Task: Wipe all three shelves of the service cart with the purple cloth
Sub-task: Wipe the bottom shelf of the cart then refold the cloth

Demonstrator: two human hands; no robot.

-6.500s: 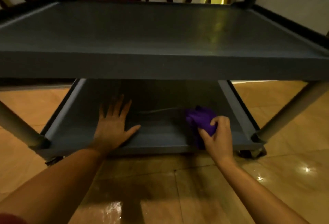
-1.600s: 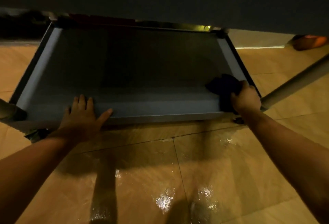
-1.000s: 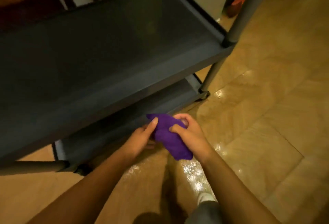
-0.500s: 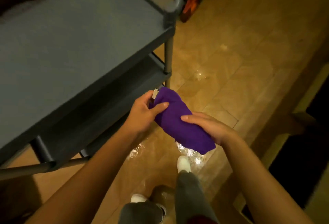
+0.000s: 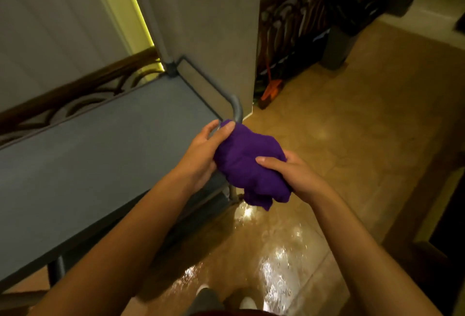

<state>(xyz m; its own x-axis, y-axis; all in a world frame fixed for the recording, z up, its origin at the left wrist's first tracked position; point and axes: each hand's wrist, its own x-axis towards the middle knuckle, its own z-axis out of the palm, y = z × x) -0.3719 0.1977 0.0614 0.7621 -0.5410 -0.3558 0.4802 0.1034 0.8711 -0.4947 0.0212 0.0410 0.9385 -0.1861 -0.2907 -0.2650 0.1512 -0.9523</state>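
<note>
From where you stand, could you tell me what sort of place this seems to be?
Probably an indoor corridor or landing in a hotel or restaurant. A grey service cart stands on glossy tiled floor beside an ornate railing, while both hands bunch the purple cloth.

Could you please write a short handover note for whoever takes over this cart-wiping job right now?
Left hand: gripping one end of the purple cloth.
Right hand: closed on the other end; the cloth is bunched between both hands, off the cart.
Service cart: at left, top shelf bare.
Done: bottom shelf was being wiped seconds ago.
Left: cannot tell from here which shelves still need wiping; check before going on.
</note>
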